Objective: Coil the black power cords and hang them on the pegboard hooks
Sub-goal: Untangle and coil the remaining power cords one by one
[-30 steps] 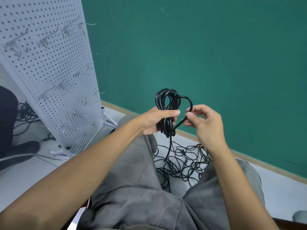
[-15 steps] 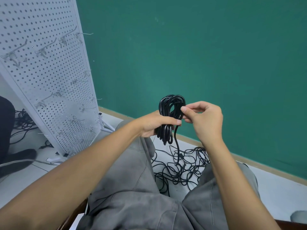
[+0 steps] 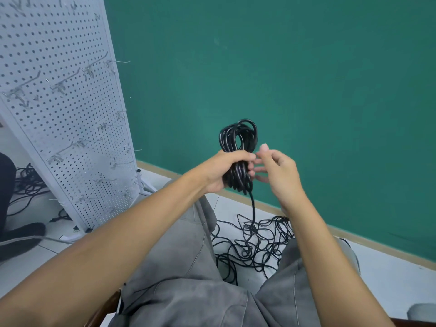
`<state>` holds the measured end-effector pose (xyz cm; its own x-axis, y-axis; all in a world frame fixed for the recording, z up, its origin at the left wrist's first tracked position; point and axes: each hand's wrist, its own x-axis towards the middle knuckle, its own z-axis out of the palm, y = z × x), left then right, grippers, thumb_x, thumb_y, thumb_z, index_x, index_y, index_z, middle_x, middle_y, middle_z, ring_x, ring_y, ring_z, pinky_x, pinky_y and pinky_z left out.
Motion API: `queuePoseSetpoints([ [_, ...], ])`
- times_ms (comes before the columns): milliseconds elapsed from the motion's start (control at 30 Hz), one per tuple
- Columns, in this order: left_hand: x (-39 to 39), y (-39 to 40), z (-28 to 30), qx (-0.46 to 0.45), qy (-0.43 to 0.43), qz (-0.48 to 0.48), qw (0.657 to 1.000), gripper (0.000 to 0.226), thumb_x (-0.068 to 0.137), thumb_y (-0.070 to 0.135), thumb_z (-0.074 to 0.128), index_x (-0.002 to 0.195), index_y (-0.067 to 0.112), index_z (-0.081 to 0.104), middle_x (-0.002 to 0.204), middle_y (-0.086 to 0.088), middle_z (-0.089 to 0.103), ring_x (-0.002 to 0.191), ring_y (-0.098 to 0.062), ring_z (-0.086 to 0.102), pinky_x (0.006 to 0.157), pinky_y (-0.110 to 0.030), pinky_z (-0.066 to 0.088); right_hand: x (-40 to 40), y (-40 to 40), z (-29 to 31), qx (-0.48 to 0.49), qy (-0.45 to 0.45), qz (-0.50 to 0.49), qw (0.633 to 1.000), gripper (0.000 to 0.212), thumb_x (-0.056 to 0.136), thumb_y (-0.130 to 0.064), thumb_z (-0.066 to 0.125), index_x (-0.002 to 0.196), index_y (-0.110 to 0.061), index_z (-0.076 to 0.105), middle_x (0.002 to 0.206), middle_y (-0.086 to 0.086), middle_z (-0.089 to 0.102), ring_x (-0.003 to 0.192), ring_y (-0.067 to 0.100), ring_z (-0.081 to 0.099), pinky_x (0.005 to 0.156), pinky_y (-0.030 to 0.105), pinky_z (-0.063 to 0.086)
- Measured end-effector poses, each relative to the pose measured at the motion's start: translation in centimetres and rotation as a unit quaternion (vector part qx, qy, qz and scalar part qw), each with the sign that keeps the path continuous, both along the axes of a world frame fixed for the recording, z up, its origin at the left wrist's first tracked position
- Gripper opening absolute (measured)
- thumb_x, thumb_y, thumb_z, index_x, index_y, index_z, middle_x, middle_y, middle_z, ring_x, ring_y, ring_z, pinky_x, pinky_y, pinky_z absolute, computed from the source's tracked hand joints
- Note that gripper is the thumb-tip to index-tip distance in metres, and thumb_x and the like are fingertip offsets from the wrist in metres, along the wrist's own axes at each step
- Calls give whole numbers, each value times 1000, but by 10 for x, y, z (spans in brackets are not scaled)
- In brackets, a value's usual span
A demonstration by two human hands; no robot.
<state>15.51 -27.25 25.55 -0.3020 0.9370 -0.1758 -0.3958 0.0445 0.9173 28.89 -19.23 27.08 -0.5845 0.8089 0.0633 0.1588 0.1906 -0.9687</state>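
Observation:
My left hand [image 3: 223,172] grips a coiled black power cord [image 3: 238,142] around its middle, with the loops standing up above the fist. One strand of it hangs straight down from the fist to the floor. My right hand [image 3: 280,171] is just right of the coil, fingers loosely spread and blurred, holding nothing that I can see. More black cords [image 3: 254,244] lie tangled on the floor between my knees. The white pegboard [image 3: 59,119] with several metal hooks [image 3: 68,79] stands at the left, and nothing hangs on the hooks in view.
A green wall [image 3: 306,90] is straight ahead, with a wooden skirting [image 3: 354,234] along the white tiled floor. Another person's dark leg and shoe [image 3: 14,232] are at the far left beside further cords [image 3: 26,182]. My grey trousers [image 3: 184,267] fill the lower frame.
My right hand has let go of the cord end it was pinching and wrapping at the coil and now sits open beside it. The view has tilted slightly; the coil is held higher.

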Motion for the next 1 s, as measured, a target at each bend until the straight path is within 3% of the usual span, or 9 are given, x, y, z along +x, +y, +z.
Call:
queuePoseSetpoints([
  [133,-8,14,19,48,-74,82,993,23,95,20,60,73,16,57,68,0,57,62,-16,56,79,-33,49,4,-13,-17,-23,-51,62,997,66,109,-55,18,105,-20,74,97,5,79,95,20,75,102,46,53],
  [267,-14,26,32,39,-109,165,979,24,99,22,59,76,17,54,66,2,55,50,-14,56,55,-24,50,6,-19,-19,16,-65,74,995,60,109,-53,16,136,-21,60,110,-2,76,96,12,74,101,39,51],
  [367,-13,38,35,33,-140,231,962,23,97,20,63,76,16,57,67,1,57,53,-15,57,61,-27,51,9,-17,-12,27,-94,86,992,48,110,-48,27,118,-20,65,106,-1,76,90,10,74,90,31,54],
  [533,-10,55,42,46,-141,336,930,19,94,17,67,77,15,57,71,-1,57,58,-17,55,61,-27,47,21,-10,1,117,-148,115,975,24,98,-23,63,80,-7,64,69,-5,67,83,17,75,96,52,53],
  [600,-6,58,47,47,-110,355,927,16,88,21,70,79,14,58,76,-3,57,68,-21,53,71,-32,45,25,-8,11,136,-143,115,974,17,92,-16,67,75,-13,64,68,-7,66,78,23,72,94,55,54],
  [667,-1,60,50,47,-59,361,929,16,83,25,70,80,14,59,75,-1,57,70,-19,51,73,-32,44,27,-7,22,142,-127,115,975,12,91,-10,67,79,-14,68,74,-8,67,65,16,66,92,55,56],
  [767,8,61,56,72,53,352,932,22,92,21,67,75,14,56,66,3,53,59,-12,47,62,-26,41,31,-4,40,163,-129,108,972,5,90,-13,66,90,-12,71,79,-1,70,62,11,60,90,55,56],
  [833,12,62,59,103,151,341,922,35,96,17,65,67,18,45,59,8,43,53,-9,38,56,-25,37,32,-3,49,193,-146,120,963,13,88,-21,65,90,-8,69,75,7,69,65,16,60,89,55,55],
  [1000,10,68,61,112,293,353,882,43,95,21,66,64,23,38,48,14,40,52,-12,42,58,-31,41,38,-2,61,121,-115,113,980,29,91,-4,72,120,-3,68,79,1,68,68,12,71,84,26,57],
])
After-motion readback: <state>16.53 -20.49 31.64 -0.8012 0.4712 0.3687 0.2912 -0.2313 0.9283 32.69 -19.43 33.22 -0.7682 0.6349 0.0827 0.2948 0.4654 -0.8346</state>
